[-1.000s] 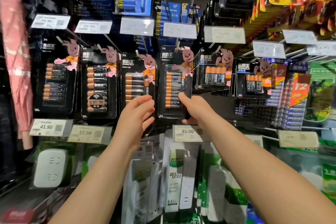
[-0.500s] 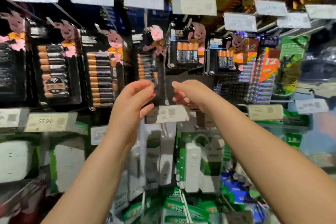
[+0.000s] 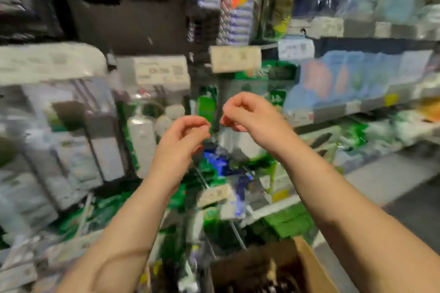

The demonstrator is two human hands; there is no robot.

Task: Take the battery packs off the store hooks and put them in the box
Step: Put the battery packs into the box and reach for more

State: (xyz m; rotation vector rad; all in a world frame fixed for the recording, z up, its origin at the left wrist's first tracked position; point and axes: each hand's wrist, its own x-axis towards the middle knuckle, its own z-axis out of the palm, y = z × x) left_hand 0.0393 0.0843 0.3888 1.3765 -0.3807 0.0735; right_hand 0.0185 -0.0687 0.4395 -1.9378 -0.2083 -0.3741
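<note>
- Here the view is heavily smeared, so most packaging on the racks reads only as grey, green and blue shapes.
- The left hand (image 3: pixel 183 137) is raised mid-frame with its fingers curled toward the thumb, as if pinching; whether anything sits between them I cannot tell.
- The right hand (image 3: pixel 247 112) is just beside it, a little higher, fingers likewise curled inward, fingertips nearly meeting those of the left hand.
- A thin dark edge between the two hands could be a battery pack seen edge-on, but the blur makes it impossible to say.
- The cardboard box (image 3: pixel 307 266) is at the bottom edge, below the right forearm, open at the top, with dark contents inside that are too blurred to identify.
- Pale price labels (image 3: pixel 234 58) hang above the hands.
</note>
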